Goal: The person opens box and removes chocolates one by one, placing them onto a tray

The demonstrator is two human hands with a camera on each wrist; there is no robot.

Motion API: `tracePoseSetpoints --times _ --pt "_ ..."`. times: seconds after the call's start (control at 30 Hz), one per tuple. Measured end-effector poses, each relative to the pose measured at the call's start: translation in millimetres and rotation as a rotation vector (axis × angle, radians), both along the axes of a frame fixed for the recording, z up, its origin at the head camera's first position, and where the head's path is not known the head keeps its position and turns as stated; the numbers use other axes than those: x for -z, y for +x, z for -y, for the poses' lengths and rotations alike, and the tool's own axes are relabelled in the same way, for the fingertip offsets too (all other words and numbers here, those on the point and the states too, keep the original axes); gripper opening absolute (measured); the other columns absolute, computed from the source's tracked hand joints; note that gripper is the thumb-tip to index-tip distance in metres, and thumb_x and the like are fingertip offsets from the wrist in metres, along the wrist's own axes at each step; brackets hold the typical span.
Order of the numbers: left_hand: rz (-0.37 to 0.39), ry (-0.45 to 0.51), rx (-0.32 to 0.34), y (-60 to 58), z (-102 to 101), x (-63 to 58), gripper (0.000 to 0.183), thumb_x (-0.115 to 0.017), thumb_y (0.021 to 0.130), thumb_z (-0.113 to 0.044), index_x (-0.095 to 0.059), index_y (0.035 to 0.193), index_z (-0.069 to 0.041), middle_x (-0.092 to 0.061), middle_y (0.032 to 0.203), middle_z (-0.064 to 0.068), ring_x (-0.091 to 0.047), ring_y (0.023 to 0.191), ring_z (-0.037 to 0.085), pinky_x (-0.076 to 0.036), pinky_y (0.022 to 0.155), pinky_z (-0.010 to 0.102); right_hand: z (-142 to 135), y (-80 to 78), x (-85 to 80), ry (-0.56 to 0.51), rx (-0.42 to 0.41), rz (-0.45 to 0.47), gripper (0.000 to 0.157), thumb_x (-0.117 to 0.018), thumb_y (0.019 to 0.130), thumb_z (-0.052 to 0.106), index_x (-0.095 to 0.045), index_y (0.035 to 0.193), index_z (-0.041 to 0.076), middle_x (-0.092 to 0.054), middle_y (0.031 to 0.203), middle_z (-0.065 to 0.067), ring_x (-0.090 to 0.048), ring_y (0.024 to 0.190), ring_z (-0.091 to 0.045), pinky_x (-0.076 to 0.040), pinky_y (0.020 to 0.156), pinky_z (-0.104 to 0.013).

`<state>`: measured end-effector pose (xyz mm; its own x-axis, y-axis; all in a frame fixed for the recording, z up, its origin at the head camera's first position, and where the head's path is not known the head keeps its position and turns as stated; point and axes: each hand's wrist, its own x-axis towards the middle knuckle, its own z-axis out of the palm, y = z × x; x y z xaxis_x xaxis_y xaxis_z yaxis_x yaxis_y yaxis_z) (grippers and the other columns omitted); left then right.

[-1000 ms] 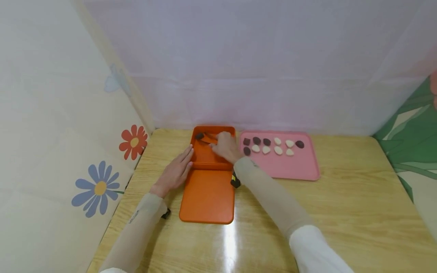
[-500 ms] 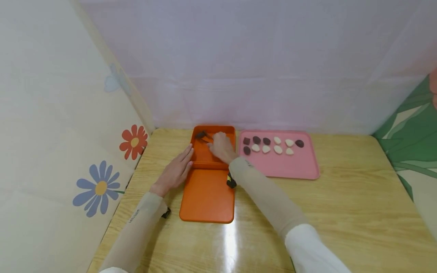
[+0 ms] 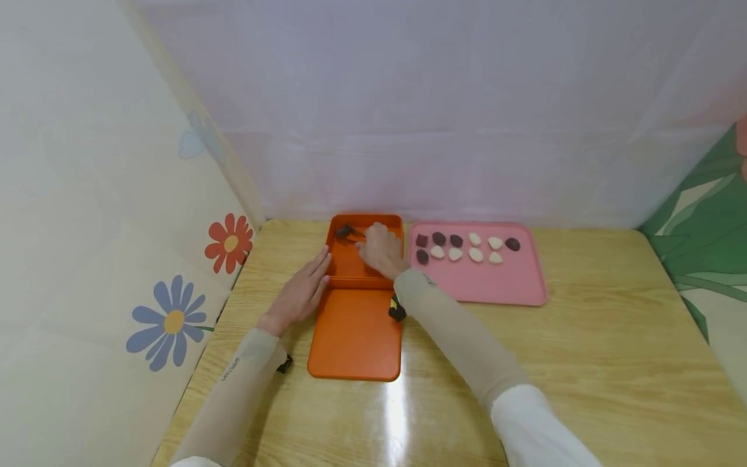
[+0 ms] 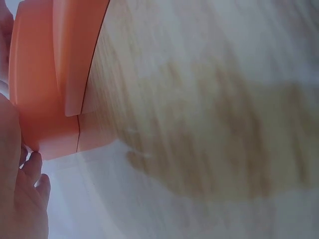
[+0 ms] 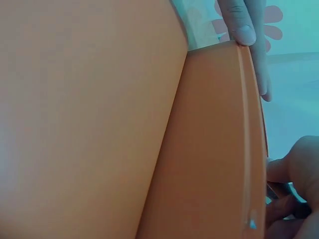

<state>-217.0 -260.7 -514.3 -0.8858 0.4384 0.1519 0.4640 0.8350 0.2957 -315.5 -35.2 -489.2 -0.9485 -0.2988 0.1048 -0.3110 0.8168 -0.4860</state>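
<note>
An orange box point(image 3: 347, 264) stands with its lid point(image 3: 355, 337) laid flat toward me. My left hand point(image 3: 299, 292) rests against the box's left side with its fingers straight; in the left wrist view the fingers point(image 4: 33, 172) lie along the wall. My right hand point(image 3: 382, 250) reaches over the box and grips a pair of dark tongs point(image 3: 358, 235). A dark chocolate piece point(image 3: 344, 231) is at the tips of the tongs, in the far left corner of the box. From the right wrist view, the box wall point(image 5: 209, 144) hides the chocolate and most of the tongs.
A pink tray point(image 3: 484, 282) sits right beside the box, holding two rows of dark chocolates point(image 3: 439, 239) and white chocolates point(image 3: 475, 255). The wooden table point(image 3: 601, 324) meets a pale cloth wall at the back, and a flowered wall runs along the left.
My right hand has shifted slightly left, and the tong arms have drawn closer together. The dark chocolate has moved a little to the right within the corner. My left hand stays in place.
</note>
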Motion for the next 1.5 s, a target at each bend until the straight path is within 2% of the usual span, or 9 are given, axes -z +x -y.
tracePoseSetpoints --times 0.27,0.4,0.53,0.63,0.73,0.83,1.03,1.17,1.5 --pt "-0.011 -0.011 -0.005 -1.5 0.4 2.9 0.056 -0.043 0.117 -0.021 -0.031 0.166 0.003 -0.022 0.177 0.017 -0.034 0.159 0.039 -0.03 0.128 0.058 -8.6 2.9 -7.9 -0.062 0.004 0.076 0.031 -0.072 0.103 0.034 -0.072 0.08 0.014 -0.061 0.072 -0.003 -0.054 0.051 -0.013 -0.04 0.043 -0.025" --pt "-0.012 -0.006 -0.002 -1.6 1.1 2.6 0.055 -0.043 0.116 -0.019 -0.033 0.165 0.004 -0.023 0.177 0.019 -0.035 0.158 0.04 -0.03 0.128 0.058 -13.4 5.4 -11.2 -0.12 0.0 0.125 0.024 -0.072 0.104 0.032 -0.08 0.101 0.009 -0.066 0.077 -0.003 -0.055 0.05 -0.014 -0.041 0.043 -0.026" --pt "-0.009 -0.003 -0.005 -1.5 1.6 3.1 0.055 -0.043 0.117 -0.02 -0.033 0.165 0.004 -0.024 0.176 0.019 -0.034 0.159 0.04 -0.03 0.128 0.059 -19.2 7.1 -15.3 -0.147 -0.002 0.145 0.033 -0.071 0.105 0.033 -0.079 0.126 0.008 -0.074 0.088 -0.005 -0.053 0.049 -0.013 -0.039 0.042 -0.025" --pt "-0.007 -0.001 -0.003 -0.5 1.9 3.6 0.055 -0.043 0.117 -0.02 -0.032 0.165 0.004 -0.023 0.177 0.02 -0.033 0.159 0.04 -0.03 0.128 0.059 -24.1 9.1 -17.4 -0.17 -0.017 0.144 0.037 -0.07 0.105 0.032 -0.077 0.131 0.007 -0.077 0.093 -0.008 -0.047 0.047 -0.011 -0.033 0.041 -0.023" --pt "-0.011 -0.008 0.001 -0.5 2.3 4.5 0.055 -0.043 0.117 -0.019 -0.032 0.165 0.005 -0.024 0.176 0.021 -0.033 0.159 0.04 -0.03 0.128 0.059 -29.1 12.4 -21.0 -0.216 -0.027 0.161 0.039 -0.07 0.106 0.03 -0.075 0.135 0.005 -0.074 0.087 -0.009 -0.042 0.045 -0.01 -0.03 0.04 -0.022" --pt "-0.011 -0.007 0.004 -1.4 2.1 5.0 0.055 -0.042 0.117 -0.019 -0.032 0.165 0.005 -0.023 0.176 0.021 -0.033 0.159 0.041 -0.03 0.128 0.059 -34.3 17.4 -25.6 -0.248 -0.015 0.172 0.035 -0.07 0.106 0.029 -0.077 0.13 0.004 -0.067 0.078 -0.008 -0.044 0.046 -0.011 -0.032 0.04 -0.022" --pt "-0.016 -0.006 0.002 -2.9 1.7 4.6 0.055 -0.042 0.117 -0.019 -0.031 0.166 0.005 -0.022 0.177 0.02 -0.033 0.159 0.041 -0.03 0.128 0.06 -47.0 26.1 -33.8 -0.265 -0.018 0.157 0.04 -0.069 0.106 0.031 -0.073 0.136 0.003 -0.06 0.102 -0.01 -0.046 0.056 -0.013 -0.034 0.044 -0.023" --pt "-0.018 -0.01 0.004 -3.8 1.9 3.8 0.055 -0.043 0.117 -0.019 -0.032 0.166 0.004 -0.023 0.177 0.019 -0.033 0.159 0.041 -0.03 0.128 0.059 -56.1 29.4 -38.4 -0.299 -0.027 0.182 0.042 -0.068 0.107 0.03 -0.072 0.138 0.002 -0.058 0.102 -0.011 -0.044 0.055 -0.013 -0.033 0.044 -0.023" --pt "-0.012 -0.005 0.002 -3.0 1.7 2.3 0.055 -0.042 0.117 -0.02 -0.033 0.165 0.006 -0.023 0.176 0.02 -0.034 0.158 0.041 -0.028 0.129 0.06 -75.7 39.0 -45.1 -0.293 -0.052 0.107 0.035 -0.07 0.106 0.028 -0.076 0.127 0.001 -0.067 0.105 -0.012 -0.051 0.058 -0.015 -0.037 0.044 -0.023"
